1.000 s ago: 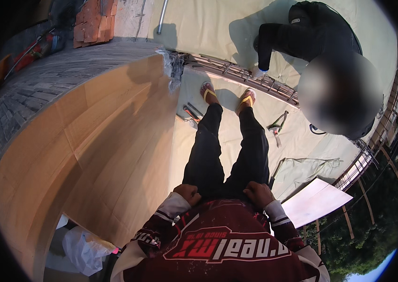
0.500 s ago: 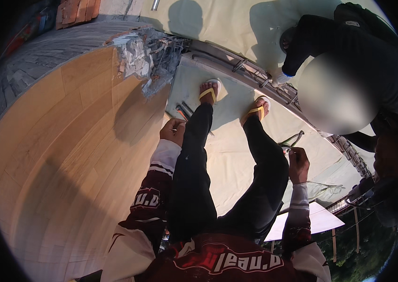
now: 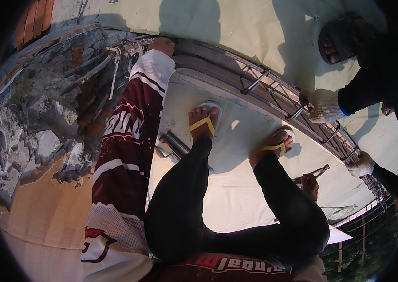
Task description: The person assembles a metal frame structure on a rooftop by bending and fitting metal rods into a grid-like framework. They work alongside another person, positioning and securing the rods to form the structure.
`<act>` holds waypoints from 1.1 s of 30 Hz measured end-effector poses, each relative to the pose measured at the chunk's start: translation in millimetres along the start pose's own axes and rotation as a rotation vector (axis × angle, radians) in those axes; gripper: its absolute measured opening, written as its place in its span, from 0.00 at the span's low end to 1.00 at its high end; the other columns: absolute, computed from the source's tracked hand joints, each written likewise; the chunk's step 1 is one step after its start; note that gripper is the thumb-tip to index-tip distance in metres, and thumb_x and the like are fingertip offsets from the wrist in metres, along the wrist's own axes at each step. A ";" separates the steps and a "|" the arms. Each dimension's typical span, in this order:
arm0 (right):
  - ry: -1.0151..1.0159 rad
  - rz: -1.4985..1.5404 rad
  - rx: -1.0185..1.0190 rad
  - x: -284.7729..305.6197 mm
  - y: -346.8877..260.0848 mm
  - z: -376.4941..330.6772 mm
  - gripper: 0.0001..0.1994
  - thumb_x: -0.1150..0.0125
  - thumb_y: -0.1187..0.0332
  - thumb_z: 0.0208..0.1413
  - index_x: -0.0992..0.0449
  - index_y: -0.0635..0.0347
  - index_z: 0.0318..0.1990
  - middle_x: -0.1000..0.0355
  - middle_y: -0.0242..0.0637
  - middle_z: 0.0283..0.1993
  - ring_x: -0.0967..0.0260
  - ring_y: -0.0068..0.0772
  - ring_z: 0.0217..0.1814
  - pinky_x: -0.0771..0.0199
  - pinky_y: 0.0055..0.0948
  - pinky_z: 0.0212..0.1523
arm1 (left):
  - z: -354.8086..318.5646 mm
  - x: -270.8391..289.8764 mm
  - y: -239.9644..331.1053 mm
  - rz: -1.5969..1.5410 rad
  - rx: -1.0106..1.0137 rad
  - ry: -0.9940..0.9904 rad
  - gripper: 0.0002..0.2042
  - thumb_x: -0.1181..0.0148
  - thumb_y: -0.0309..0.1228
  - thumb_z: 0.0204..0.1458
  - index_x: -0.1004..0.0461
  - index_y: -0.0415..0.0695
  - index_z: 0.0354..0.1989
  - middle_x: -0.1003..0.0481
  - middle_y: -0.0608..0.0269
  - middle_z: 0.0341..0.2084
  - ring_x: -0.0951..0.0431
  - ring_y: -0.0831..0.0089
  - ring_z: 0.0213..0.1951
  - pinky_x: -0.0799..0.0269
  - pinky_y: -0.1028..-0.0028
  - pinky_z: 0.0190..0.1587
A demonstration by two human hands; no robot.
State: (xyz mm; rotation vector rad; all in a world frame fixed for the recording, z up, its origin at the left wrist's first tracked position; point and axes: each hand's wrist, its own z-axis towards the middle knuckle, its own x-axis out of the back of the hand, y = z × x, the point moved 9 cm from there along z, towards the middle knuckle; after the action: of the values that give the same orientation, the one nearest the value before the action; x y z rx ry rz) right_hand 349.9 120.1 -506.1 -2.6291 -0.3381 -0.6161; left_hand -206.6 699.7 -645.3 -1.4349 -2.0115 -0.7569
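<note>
My left arm reaches forward over the broken concrete edge (image 3: 48, 136). My left hand (image 3: 161, 45) is at the far end of a long steel rebar cage (image 3: 274, 96), beside bent, exposed bars (image 3: 114, 70); its fingers are hidden. Low on the right, beside my right knee, my right hand (image 3: 310, 185) is closed on a pliers-like tool with dark curved handles (image 3: 320, 171), partly hidden by the hand and leg. Across from me, a co-worker's white-gloved hands (image 3: 326, 105) rest on the cage.
My feet, in yellow-strapped flip-flops (image 3: 203, 123), stand on a pale sheet (image 3: 236, 188). A dark elongated tool (image 3: 177, 144) lies by my left foot. Wooden boards (image 3: 43, 216) run along the left, orange bricks (image 3: 34, 21) sit far left, and the co-worker's sandalled foot (image 3: 342, 40) stands far right.
My left hand has moved from beside my left knee forward to the cage's far end. My right hand has stayed low with the tool. The co-worker's second gloved hand now shows on the cage.
</note>
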 end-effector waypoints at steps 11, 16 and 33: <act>-0.026 -0.048 -0.022 -59.8 4.6 69.7 0.09 0.44 0.65 0.63 0.26 0.62 0.40 0.30 0.36 0.29 0.30 0.30 0.31 0.29 0.34 0.32 | 57.6 -125.1 -29.7 0.540 -0.506 -0.356 0.20 0.42 0.39 0.55 0.23 0.43 0.54 0.24 0.43 0.51 0.24 0.48 0.54 0.30 0.58 0.59; -0.039 -0.097 0.025 -61.4 -20.4 91.9 0.09 0.44 0.66 0.63 0.26 0.62 0.41 0.29 0.37 0.30 0.29 0.32 0.31 0.29 0.35 0.33 | 69.2 -185.0 -48.7 1.084 -0.996 -0.488 0.12 0.41 0.35 0.54 0.19 0.43 0.42 0.19 0.48 0.39 0.19 0.50 0.43 0.24 0.55 0.47; -0.748 -0.970 0.712 -48.9 -385.2 167.1 0.08 0.43 0.68 0.61 0.27 0.63 0.42 0.27 0.41 0.31 0.27 0.39 0.34 0.28 0.38 0.36 | -197.3 32.2 26.4 -0.649 -0.420 0.631 0.13 0.45 0.28 0.56 0.32 0.37 0.19 0.27 0.55 0.18 0.28 0.69 0.21 0.33 0.67 0.28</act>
State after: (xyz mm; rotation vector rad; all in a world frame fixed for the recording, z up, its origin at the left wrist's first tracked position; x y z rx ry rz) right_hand 244.7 528.5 -534.1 -1.7583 -1.7211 0.2700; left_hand -168.4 586.6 -482.9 -0.5545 -1.8388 -1.7365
